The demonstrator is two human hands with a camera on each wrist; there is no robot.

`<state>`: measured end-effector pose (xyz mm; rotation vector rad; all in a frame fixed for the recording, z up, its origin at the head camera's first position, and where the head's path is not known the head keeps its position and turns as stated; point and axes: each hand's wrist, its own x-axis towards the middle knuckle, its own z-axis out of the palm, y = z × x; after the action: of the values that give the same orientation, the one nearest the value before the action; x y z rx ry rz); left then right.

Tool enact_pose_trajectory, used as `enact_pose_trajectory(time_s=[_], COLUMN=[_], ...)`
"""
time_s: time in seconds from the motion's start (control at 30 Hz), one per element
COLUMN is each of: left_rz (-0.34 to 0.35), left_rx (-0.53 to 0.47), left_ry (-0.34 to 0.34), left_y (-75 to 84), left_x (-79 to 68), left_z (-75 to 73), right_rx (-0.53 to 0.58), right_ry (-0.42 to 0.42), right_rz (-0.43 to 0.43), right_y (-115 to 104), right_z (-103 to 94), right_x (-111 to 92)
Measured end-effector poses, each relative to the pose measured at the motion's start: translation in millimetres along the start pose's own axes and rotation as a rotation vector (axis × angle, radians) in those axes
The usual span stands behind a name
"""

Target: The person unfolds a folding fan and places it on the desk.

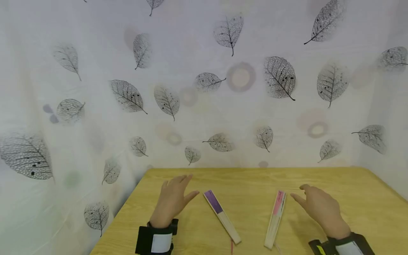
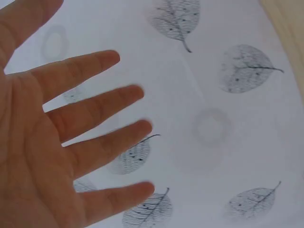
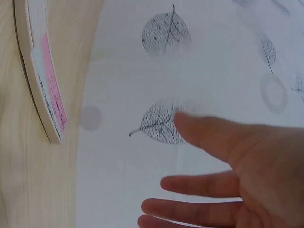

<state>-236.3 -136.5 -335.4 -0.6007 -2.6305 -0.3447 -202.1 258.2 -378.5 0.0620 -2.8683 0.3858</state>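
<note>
Two folded hand fans lie apart on the wooden table [image 1: 248, 180]. The left one, a purple and cream folding fan [image 1: 222, 216], slants with its purple end away from me and a red cord at its near end. The other, a pink and cream folding fan [image 1: 275, 219], leans the opposite way; part of it shows in the right wrist view [image 3: 50, 85]. My left hand [image 1: 171, 201] is held left of the purple fan, fingers spread and touching nothing. To the right of the pink fan, my right hand [image 1: 322, 209] hovers with relaxed fingers, also holding nothing.
Behind the table hangs a pale curtain [image 1: 204, 117] printed with dark skeleton leaves and faint rings; it also falls along the left and right sides. Dark straps with white patches [image 1: 160, 243] wrap both wrists.
</note>
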Motion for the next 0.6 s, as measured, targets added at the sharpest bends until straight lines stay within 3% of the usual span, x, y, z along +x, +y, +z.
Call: enact_pose_trajectory(time_s=[0.13,0.27,0.43,0.6], left_rz=[0.062,0.065,0.069,0.080], left_rx=[-0.031,-0.049,-0.070,-0.052], left_ry=[0.026,-0.007,-0.043,-0.028], left_y=[11.4,18.7,23.1,24.3], left_x=[-1.8,-6.4,-10.2,-10.5], left_z=[-8.5,-16.4,-19.8,-20.2], right_rx=[0.077,0.082,0.085,0.131], right_ry=[-0.082,-0.192,-0.260,-0.248], right_rz=[0.125,0.188,0.193,0.195], right_y=[-19.3,-34.0,-45.8,-49.9], right_z=[13.2,37.2,62.1,68.2], right_x=[-1.4,-2.4,-5.5,-6.5])
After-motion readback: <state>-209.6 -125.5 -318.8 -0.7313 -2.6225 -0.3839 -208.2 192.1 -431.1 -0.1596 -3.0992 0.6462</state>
